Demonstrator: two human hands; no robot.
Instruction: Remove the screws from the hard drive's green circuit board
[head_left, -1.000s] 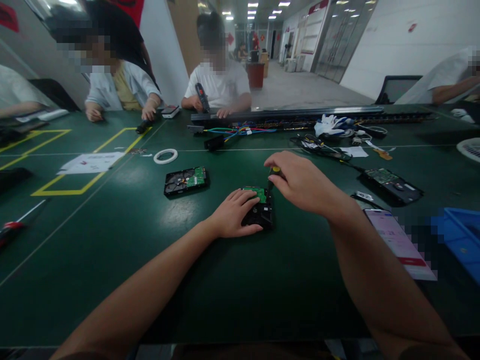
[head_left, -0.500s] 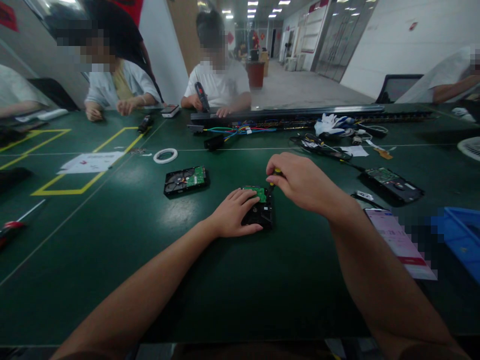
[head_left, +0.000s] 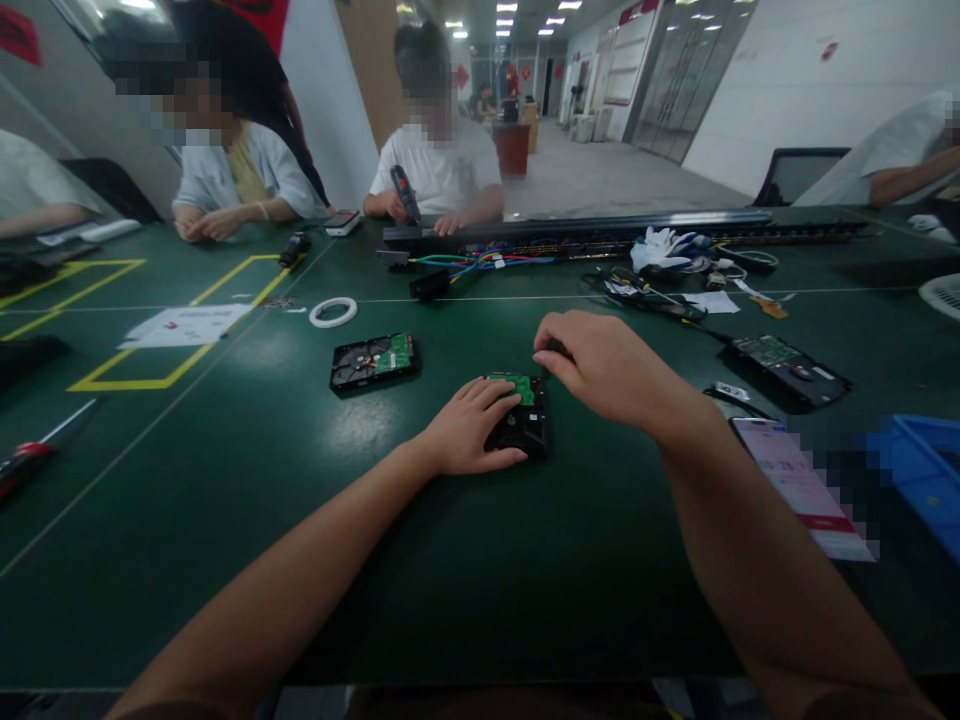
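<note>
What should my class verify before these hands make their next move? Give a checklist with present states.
1. Left hand resting on the hard drive: ok.
2. Green circuit board facing up: ok.
3. Right hand gripping the tool: ok.
4. Tool's tip seated on the drive: cannot tell, too indistinct.
5. Phone apart from the drive: ok, off to the right.
</note>
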